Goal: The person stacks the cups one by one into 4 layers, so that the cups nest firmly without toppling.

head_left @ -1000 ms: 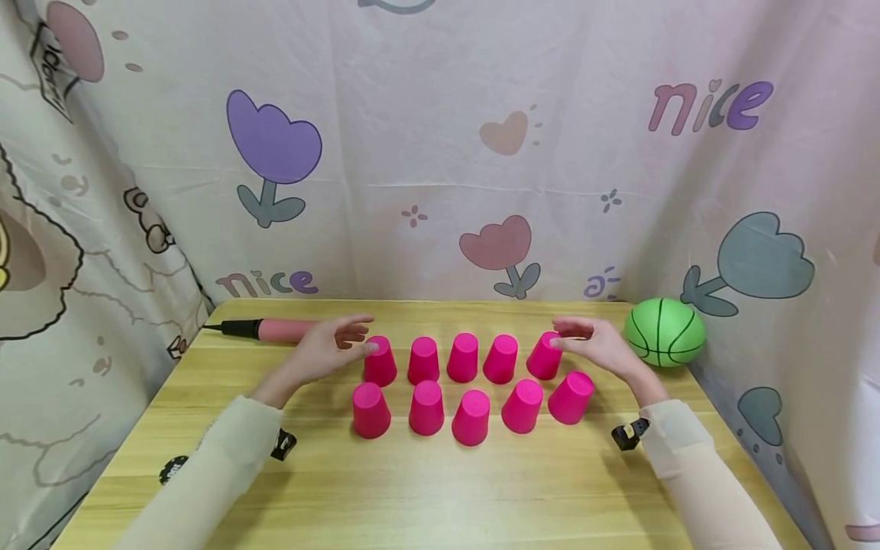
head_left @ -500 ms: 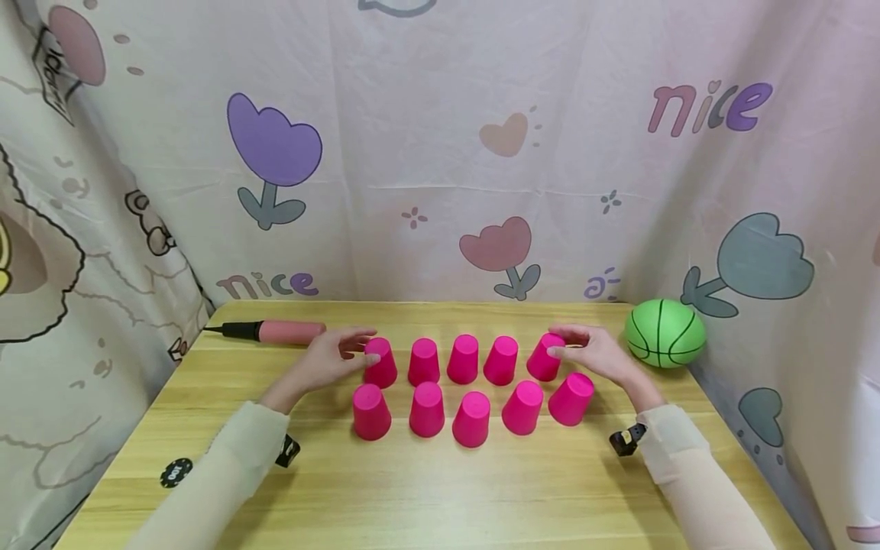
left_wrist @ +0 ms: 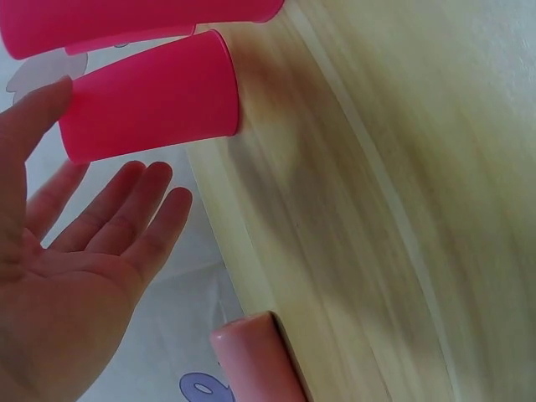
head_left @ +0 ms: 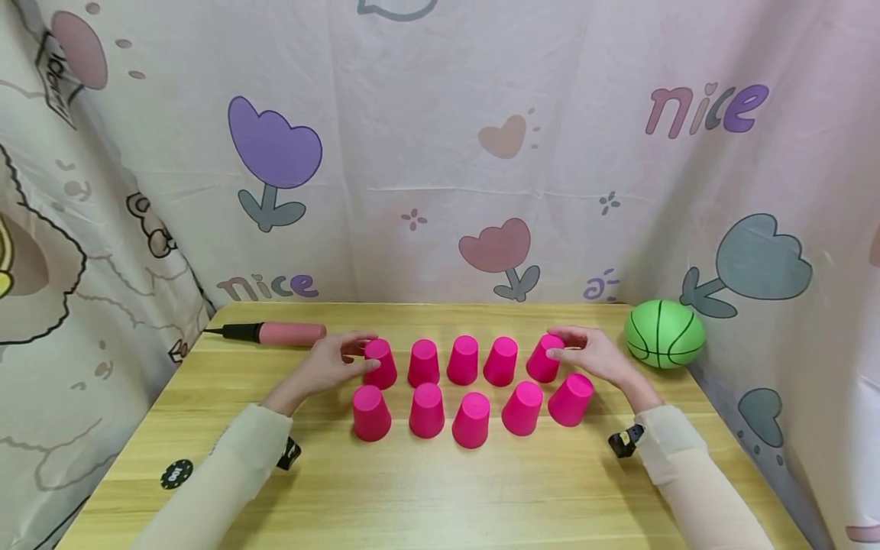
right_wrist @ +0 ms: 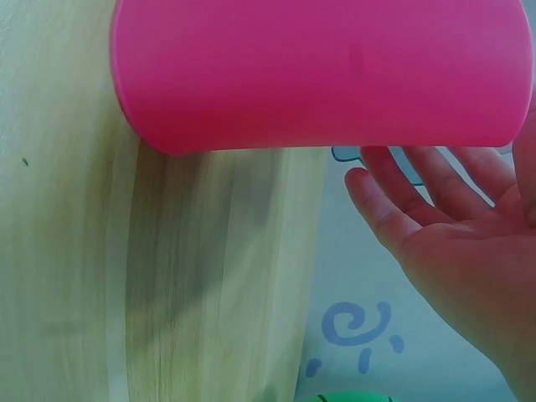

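Pink cups stand upside down on the wooden table in two rows, far and near. In the head view my left hand (head_left: 330, 362) pinches the leftmost far-row cup (head_left: 381, 365) near its top, thumb on the near side and index finger behind. The left wrist view shows the thumb (left_wrist: 43, 113) on that cup's narrow end, the other fingers loosely spread. My right hand (head_left: 593, 353) pinches the rightmost far-row cup (head_left: 541, 360) in the same way. In the right wrist view a near-row cup (right_wrist: 327, 71) hides most of its grip.
A pink hand pump (head_left: 289, 334) with a black nozzle lies at the back left. The green ball (head_left: 664, 334) sits at the back right corner, and a black chip (head_left: 176, 473) lies at front left. Behind the wooden table (head_left: 440, 496) hangs a printed curtain (head_left: 412, 114).
Both hands have lowered slightly onto the two end cups of the far row, and their thumbs and index fingers have closed around the tops. The cups stay where they were.
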Demonstrator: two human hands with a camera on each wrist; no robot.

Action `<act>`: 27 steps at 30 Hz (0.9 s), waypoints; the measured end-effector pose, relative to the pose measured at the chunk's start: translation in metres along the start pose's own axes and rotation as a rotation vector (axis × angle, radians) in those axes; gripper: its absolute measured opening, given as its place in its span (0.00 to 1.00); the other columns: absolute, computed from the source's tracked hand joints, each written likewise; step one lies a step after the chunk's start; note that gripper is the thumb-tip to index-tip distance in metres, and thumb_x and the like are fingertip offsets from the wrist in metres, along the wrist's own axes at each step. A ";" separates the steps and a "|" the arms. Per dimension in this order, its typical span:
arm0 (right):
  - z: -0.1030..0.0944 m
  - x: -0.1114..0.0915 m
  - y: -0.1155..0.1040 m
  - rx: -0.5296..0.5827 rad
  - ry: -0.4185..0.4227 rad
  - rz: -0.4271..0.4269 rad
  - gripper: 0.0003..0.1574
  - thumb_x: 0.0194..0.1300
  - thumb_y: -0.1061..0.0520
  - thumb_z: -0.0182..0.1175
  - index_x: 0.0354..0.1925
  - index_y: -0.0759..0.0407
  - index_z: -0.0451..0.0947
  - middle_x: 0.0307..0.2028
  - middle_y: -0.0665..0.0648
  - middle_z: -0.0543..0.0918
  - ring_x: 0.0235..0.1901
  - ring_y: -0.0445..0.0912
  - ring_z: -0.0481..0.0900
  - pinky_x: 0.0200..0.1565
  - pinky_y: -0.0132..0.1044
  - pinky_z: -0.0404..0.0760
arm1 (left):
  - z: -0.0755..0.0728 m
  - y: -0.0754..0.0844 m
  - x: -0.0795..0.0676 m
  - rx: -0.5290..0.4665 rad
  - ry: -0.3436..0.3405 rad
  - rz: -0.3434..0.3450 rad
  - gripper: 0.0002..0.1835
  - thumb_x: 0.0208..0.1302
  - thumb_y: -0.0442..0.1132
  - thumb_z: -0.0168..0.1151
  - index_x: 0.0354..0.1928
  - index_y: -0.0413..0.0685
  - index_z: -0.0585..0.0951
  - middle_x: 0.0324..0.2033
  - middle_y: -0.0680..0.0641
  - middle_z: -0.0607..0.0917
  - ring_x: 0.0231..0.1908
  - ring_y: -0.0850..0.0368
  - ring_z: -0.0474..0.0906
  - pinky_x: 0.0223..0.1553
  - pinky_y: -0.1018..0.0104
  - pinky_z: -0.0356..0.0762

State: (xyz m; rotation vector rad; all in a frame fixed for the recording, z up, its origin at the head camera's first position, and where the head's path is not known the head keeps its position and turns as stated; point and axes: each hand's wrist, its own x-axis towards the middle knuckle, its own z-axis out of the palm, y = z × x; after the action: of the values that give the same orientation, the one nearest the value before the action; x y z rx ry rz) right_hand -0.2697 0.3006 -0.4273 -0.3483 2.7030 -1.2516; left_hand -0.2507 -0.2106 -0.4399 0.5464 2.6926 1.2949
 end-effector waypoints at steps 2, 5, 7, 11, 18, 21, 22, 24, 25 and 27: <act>0.000 0.000 0.000 -0.004 0.000 0.003 0.40 0.69 0.46 0.71 0.73 0.60 0.74 0.65 0.66 0.82 0.64 0.61 0.79 0.63 0.57 0.82 | 0.000 0.000 0.001 -0.002 0.001 -0.002 0.34 0.68 0.48 0.73 0.71 0.42 0.76 0.60 0.39 0.86 0.61 0.39 0.83 0.62 0.44 0.84; 0.000 0.000 0.001 -0.015 0.004 0.003 0.40 0.70 0.45 0.70 0.72 0.60 0.74 0.64 0.66 0.82 0.63 0.60 0.80 0.63 0.56 0.82 | 0.001 0.000 0.002 0.001 0.006 -0.006 0.33 0.68 0.48 0.73 0.70 0.43 0.77 0.59 0.39 0.87 0.60 0.40 0.84 0.62 0.45 0.84; 0.000 -0.001 0.000 -0.023 0.006 0.003 0.39 0.70 0.45 0.70 0.72 0.59 0.74 0.64 0.66 0.83 0.63 0.60 0.80 0.62 0.56 0.82 | 0.001 0.000 0.004 0.005 0.007 -0.008 0.32 0.68 0.48 0.73 0.70 0.43 0.77 0.58 0.39 0.87 0.58 0.41 0.85 0.61 0.46 0.85; 0.000 0.000 0.000 -0.034 0.007 0.000 0.39 0.70 0.45 0.70 0.72 0.59 0.75 0.63 0.66 0.83 0.62 0.61 0.80 0.62 0.57 0.82 | 0.001 0.003 0.007 0.009 0.005 -0.020 0.31 0.68 0.49 0.73 0.68 0.42 0.78 0.57 0.39 0.88 0.57 0.42 0.86 0.59 0.48 0.86; -0.001 0.002 0.001 -0.034 0.001 0.004 0.38 0.69 0.45 0.70 0.71 0.59 0.76 0.64 0.66 0.83 0.64 0.62 0.79 0.64 0.61 0.80 | -0.009 0.019 0.016 0.029 0.021 -0.053 0.31 0.67 0.51 0.73 0.67 0.44 0.79 0.56 0.41 0.87 0.56 0.43 0.84 0.59 0.48 0.86; -0.002 0.003 0.001 -0.039 -0.005 0.003 0.38 0.70 0.45 0.70 0.71 0.59 0.76 0.64 0.66 0.83 0.65 0.63 0.78 0.63 0.62 0.80 | -0.015 0.028 0.025 0.042 0.037 -0.057 0.30 0.67 0.50 0.74 0.66 0.44 0.78 0.55 0.40 0.87 0.56 0.43 0.84 0.57 0.49 0.87; -0.002 0.003 0.001 -0.041 -0.008 0.004 0.38 0.70 0.45 0.70 0.71 0.59 0.76 0.64 0.66 0.83 0.65 0.63 0.78 0.63 0.62 0.80 | -0.017 0.032 0.028 0.045 0.042 -0.055 0.30 0.67 0.49 0.74 0.65 0.45 0.78 0.55 0.40 0.87 0.55 0.43 0.84 0.56 0.50 0.87; -0.003 0.004 0.001 -0.045 -0.013 0.004 0.38 0.70 0.45 0.69 0.71 0.59 0.76 0.64 0.66 0.83 0.65 0.63 0.78 0.63 0.61 0.80 | -0.020 0.037 0.035 0.059 0.058 -0.045 0.29 0.66 0.48 0.74 0.64 0.45 0.78 0.54 0.40 0.87 0.54 0.43 0.84 0.55 0.51 0.88; -0.003 0.004 0.001 -0.048 -0.016 0.005 0.37 0.70 0.45 0.69 0.71 0.59 0.76 0.64 0.66 0.83 0.65 0.63 0.78 0.63 0.61 0.81 | -0.021 0.041 0.039 0.064 0.068 -0.043 0.28 0.66 0.47 0.75 0.64 0.45 0.79 0.53 0.40 0.87 0.53 0.44 0.84 0.53 0.52 0.88; -0.003 0.004 0.001 -0.052 -0.019 0.004 0.37 0.70 0.45 0.69 0.71 0.59 0.76 0.64 0.66 0.83 0.65 0.63 0.78 0.63 0.61 0.81 | -0.023 0.046 0.047 0.075 0.089 -0.022 0.27 0.65 0.46 0.75 0.62 0.44 0.79 0.52 0.39 0.87 0.51 0.43 0.84 0.52 0.52 0.89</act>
State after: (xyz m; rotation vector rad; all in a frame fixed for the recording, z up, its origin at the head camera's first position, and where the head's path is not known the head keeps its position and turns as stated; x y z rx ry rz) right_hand -0.2747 0.3022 -0.4262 -0.3595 2.7233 -1.1723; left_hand -0.2873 -0.1842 -0.3868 0.4769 2.8209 1.2453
